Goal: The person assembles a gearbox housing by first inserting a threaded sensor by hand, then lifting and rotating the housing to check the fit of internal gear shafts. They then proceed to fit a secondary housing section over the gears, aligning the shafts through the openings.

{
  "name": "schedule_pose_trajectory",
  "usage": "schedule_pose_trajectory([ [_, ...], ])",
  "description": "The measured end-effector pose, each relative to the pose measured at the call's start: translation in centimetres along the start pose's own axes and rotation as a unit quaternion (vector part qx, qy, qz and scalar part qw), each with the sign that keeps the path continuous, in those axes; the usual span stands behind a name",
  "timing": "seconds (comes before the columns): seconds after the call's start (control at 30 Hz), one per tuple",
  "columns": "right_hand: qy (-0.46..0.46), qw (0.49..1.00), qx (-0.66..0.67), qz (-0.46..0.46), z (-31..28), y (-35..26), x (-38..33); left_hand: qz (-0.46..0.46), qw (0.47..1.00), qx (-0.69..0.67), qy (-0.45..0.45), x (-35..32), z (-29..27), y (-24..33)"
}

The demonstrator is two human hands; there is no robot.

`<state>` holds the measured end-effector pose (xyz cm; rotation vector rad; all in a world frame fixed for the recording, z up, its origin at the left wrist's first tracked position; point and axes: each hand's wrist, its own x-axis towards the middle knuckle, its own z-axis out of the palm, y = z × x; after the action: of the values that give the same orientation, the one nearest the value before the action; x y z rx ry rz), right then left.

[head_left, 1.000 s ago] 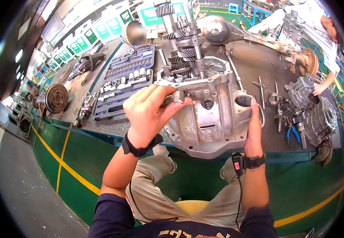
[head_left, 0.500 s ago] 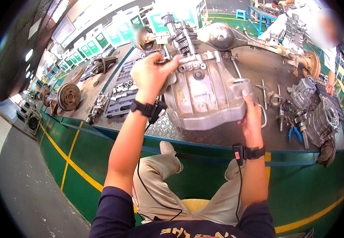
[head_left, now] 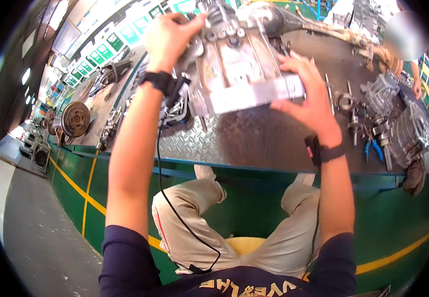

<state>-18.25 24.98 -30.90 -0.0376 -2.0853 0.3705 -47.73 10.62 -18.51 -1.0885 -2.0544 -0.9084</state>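
Well behind the dark steel workbench's front edge, the right hand spreads fingers around a silvery metal housing; left hand curled, hold unclear; green floor below.

Navy sleeves — black wrist straps — beige trousers

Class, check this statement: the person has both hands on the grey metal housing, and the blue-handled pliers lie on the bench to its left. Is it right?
The side is wrong: the blue-handled pliers lie on the bench to the housing's right, as the head view shows. Both hands, left and right, are on it.
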Motion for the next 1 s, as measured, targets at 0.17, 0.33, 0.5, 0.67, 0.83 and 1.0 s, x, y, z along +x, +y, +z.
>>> schedule_pose_trajectory([
  [0.17, 0.056, 0.994, 0.089, 0.039, 2.3, 1.8, 2.2, -0.070, 0.981, -0.116, -0.140, 3.6, 0.5, 0.1],
  [0.33, 0.118, 0.989, 0.082, 0.035, 2.8, 2.4, 3.4, 0.005, 0.996, -0.093, 0.011, 5.2, 4.7, -1.4],
  [0.5, 0.107, 0.991, 0.077, 0.035, 3.1, 2.3, 4.3, 0.057, 0.989, -0.095, 0.093, 6.3, 7.2, -4.1],
  [0.67, 0.120, 0.991, 0.003, -0.049, 3.3, 2.4, 4.3, 0.016, 0.971, -0.234, -0.042, 6.0, 6.1, -3.6],
  [0.83, 0.121, 0.989, -0.051, -0.065, 3.5, 2.0, 4.5, 0.012, 0.988, -0.152, -0.002, 4.3, 4.4, -2.0],
  [1.0, 0.124, 0.989, -0.046, -0.063, 3.7, 0.2, 4.0, 0.020, 0.996, -0.080, 0.043, 2.9, 2.7, -1.3],
])
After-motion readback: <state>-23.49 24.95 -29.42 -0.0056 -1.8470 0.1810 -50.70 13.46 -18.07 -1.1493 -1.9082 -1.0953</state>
